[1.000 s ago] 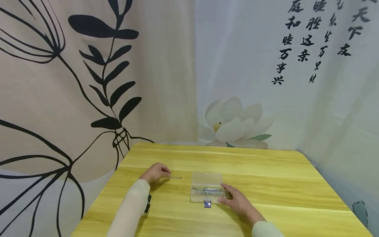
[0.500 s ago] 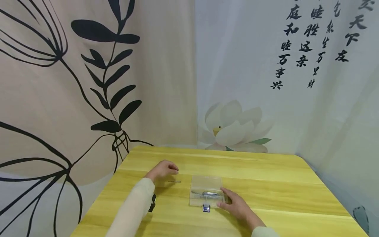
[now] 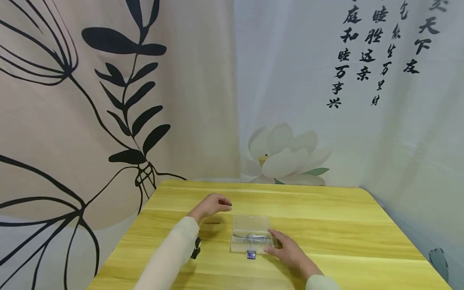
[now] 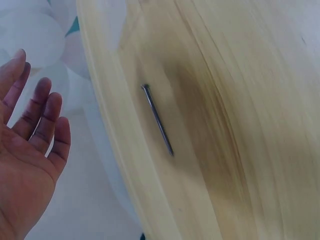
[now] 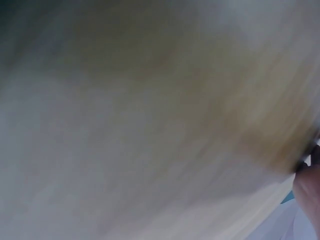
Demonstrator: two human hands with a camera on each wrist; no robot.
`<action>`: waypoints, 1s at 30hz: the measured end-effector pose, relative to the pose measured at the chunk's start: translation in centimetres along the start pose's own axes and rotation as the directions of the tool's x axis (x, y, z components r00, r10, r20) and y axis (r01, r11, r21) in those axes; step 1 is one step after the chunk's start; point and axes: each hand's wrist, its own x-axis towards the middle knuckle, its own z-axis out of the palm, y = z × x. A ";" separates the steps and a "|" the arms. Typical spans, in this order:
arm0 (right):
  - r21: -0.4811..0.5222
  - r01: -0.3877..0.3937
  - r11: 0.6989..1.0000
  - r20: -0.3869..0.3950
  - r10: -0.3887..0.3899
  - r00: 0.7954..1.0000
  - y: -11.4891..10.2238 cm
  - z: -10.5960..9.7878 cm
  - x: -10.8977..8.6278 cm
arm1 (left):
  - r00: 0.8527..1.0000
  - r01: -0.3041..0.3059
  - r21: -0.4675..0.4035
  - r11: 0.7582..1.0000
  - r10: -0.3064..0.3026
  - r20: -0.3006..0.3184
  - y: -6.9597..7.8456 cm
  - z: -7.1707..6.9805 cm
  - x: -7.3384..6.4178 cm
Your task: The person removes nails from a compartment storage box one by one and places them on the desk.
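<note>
A dark metal nail [image 4: 159, 122] lies on the table with its flat head and pointed tip showing. In the head view the same nail [image 3: 212, 222] is just below my left hand [image 3: 214, 204], which is raised over the table with relaxed fingers and nothing in them. My right hand [image 3: 290, 249] holds the right side of a clear plastic box [image 3: 237, 246], thumb at the near corner and fingers along the edge. The box's lid [image 3: 251, 222] is folded back, and several nails [image 3: 257, 237] lie inside. Only part of the right hand [image 5: 309, 192] shows in the blurred right wrist view.
A blue clasp [image 3: 251, 254] juts from the box's near edge. The wood-grain table [image 3: 344, 225] ends at a back edge close to a printed curtain [image 3: 203, 100].
My left hand has let go of the nail, leaving it on the table, and has lifted away to the right toward the box. The right hand stays at the box.
</note>
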 end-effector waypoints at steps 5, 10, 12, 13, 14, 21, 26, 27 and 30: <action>-0.008 0.017 1.000 0.005 -0.017 1.000 0.2 0.0 0.1 | 1.000 -0.018 0.000 1.000 0.018 0.005 0.8 0.7 0.3; 0.001 0.010 1.000 0.005 -0.010 1.000 0.2 -0.1 0.0 | 0.999 -0.036 -0.012 0.999 0.037 0.020 1.6 1.5 0.8; 0.008 0.004 1.000 0.004 -0.004 1.000 0.1 -0.2 -0.1 | 0.999 -0.039 -0.019 0.999 0.039 0.023 1.8 1.9 1.0; 0.011 -0.001 1.000 0.005 0.001 1.000 0.1 -0.2 -0.1 | 0.999 -0.044 -0.022 0.999 0.044 0.023 1.9 2.1 1.1; 0.014 -0.003 1.000 0.003 0.003 1.000 0.1 -0.3 -0.1 | 0.999 -0.045 -0.025 0.999 0.046 0.025 2.1 2.3 1.2; 0.028 -0.002 1.000 -0.014 0.002 1.000 0.4 -0.4 0.1 | 0.996 -0.077 -0.044 0.996 0.079 0.045 2.4 3.8 1.6; 0.020 0.007 1.000 -0.013 -0.006 1.000 0.5 -0.4 0.0 | 0.995 -0.087 -0.036 0.996 0.089 0.055 2.4 4.8 1.8; 0.019 0.007 1.000 -0.013 -0.006 1.000 0.5 -0.4 0.1 | 0.994 -0.087 -0.035 0.996 0.089 0.056 2.4 5.0 1.8; 0.020 -0.002 1.000 -0.009 0.003 1.000 0.4 -0.5 0.1 | 0.994 -0.083 -0.040 0.996 0.085 0.065 2.6 5.5 1.9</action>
